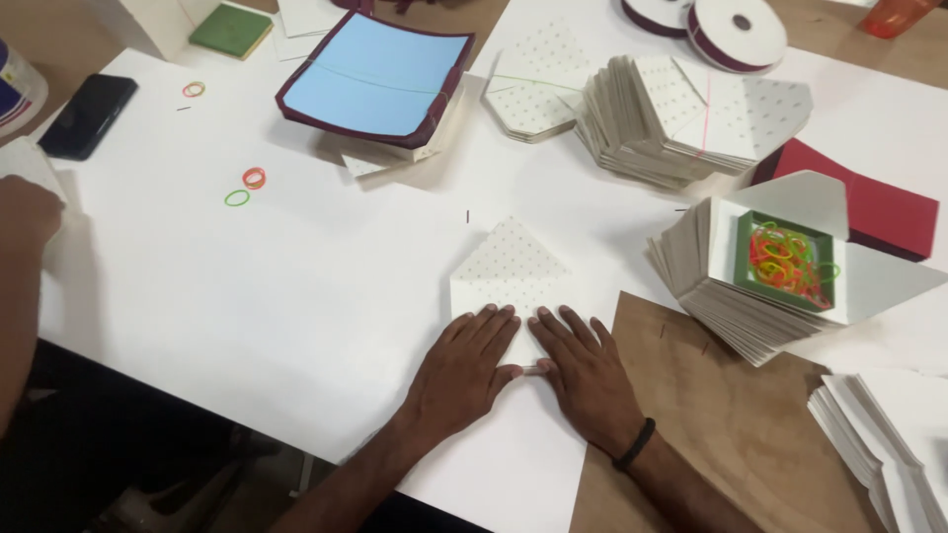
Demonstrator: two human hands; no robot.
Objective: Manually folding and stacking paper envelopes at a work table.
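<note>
We record our left hand (462, 373) and right hand (585, 373) lying flat, side by side, fingers spread narrow and pressed down on the lower part of a dotted white envelope (510, 268); neither hand grips anything, and the thumbs nearly meet at the envelope's bottom edge. The envelope lies near the middle of the white sheet (247, 286) that covers the worktop (731, 424), its triangular flap open and pointing away from us. On the right wrist sits a black band (635, 444). To the right, well apart from the hands, stands a tall stack of folded envelopes (711, 296), and on top of it a small green tray (787, 259) holding a tangle of coloured rubber bands. Behind that stack lies a dark red card sheet (879, 202). At the far side we note a second fanned stack of dotted envelopes (681, 118) bound by a thin band, with a smaller bundle (528, 89) just beside it. Further left rests a pile topped by a light blue sheet with a maroon border (380, 74). Two spools of ribbon (726, 30) lie at the top edge. Loose rubber bands (247, 185) lie on the sheet at left, a black phone (87, 115) near the left corner, and a green pad (231, 30) beyond it. Another person's arm (22, 222) enters at the left edge; what it holds we cannot tell. A further stack of white paper (889, 444) sits at the lower right.
</note>
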